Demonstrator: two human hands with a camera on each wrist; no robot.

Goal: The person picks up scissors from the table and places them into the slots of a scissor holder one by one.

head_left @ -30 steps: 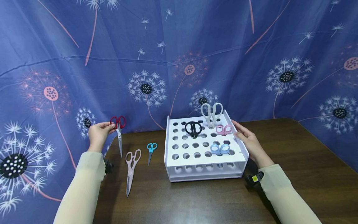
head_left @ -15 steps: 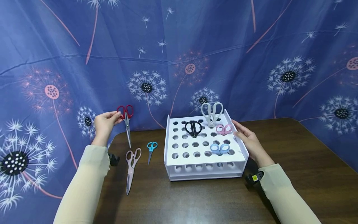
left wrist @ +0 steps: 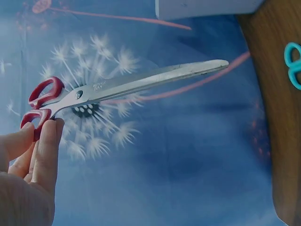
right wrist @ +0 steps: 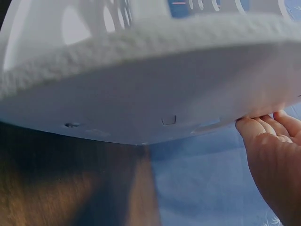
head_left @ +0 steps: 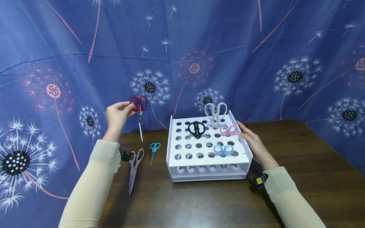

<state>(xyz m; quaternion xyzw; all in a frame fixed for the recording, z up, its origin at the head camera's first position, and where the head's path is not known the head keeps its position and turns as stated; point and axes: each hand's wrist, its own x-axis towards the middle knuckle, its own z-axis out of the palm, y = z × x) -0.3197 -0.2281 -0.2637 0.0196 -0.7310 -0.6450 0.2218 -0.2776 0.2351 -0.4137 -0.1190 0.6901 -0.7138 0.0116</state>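
Observation:
My left hand [head_left: 117, 117] pinches one red handle loop of a pair of scissors [head_left: 140, 114], held up over the back left of the table with the blades pointing down. In the left wrist view, thumb and fingers grip the lower loop, and the long silver blades of the scissors [left wrist: 150, 83] lie together. My right hand [head_left: 256, 145] rests against the outer right side of a white rack [head_left: 182, 163] with rows of round holes. From the right wrist view, its fingertips touch the side panel [right wrist: 197, 89]. Black scissors [head_left: 196, 129], white scissors [head_left: 215, 115], pink scissors [head_left: 227, 130] and light blue scissors [head_left: 223, 150] stand in the rack.
Left of the rack, pale pink scissors [head_left: 133, 172] and small turquoise scissors [head_left: 154, 152] lie on the brown wooden table [head_left: 199, 205]. A blue curtain [head_left: 176, 38] with dandelion print hangs right behind the table.
My left hand has lifted the red-handled scissors and carried them right, towards the rack. The right hand stays against the rack's side.

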